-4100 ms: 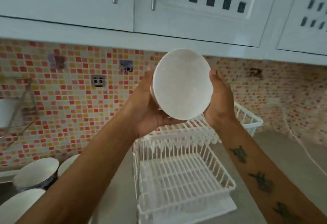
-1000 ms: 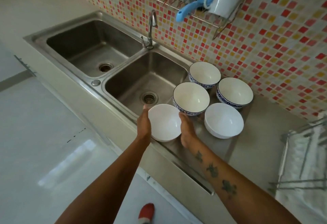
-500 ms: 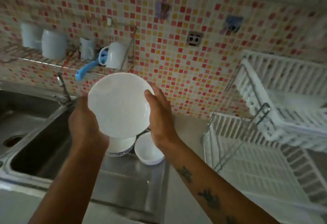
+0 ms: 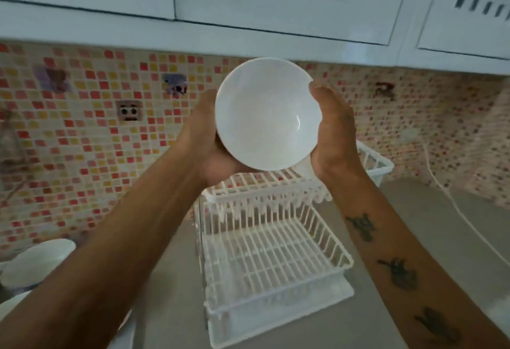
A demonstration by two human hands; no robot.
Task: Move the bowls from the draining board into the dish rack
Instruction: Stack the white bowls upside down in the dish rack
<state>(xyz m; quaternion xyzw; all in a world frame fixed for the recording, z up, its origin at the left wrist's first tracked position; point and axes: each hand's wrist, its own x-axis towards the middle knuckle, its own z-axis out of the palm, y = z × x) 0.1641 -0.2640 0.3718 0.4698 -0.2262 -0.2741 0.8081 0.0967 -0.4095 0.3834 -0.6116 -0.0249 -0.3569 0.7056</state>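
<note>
Head view: both hands are holding a plain white bowl [image 4: 267,114] up in the air, tilted so its inside is facing the camera, left hand [image 4: 205,139] cupping its left side and underside, right hand [image 4: 332,130] pressing its right rim. It is hanging above the white two-tier dish rack [image 4: 271,255] on the grey counter [image 4: 430,238]; other bowls [image 4: 37,263] are sitting at far left.

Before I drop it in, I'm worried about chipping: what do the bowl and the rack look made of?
The white bowl looks like glazed ceramic or opal glass: smooth, glossy, with a sharp highlight inside. The two-tier dish rack looks like white plastic or plastic-coated wire, with matte, thick slats; which one is unclear.
</note>
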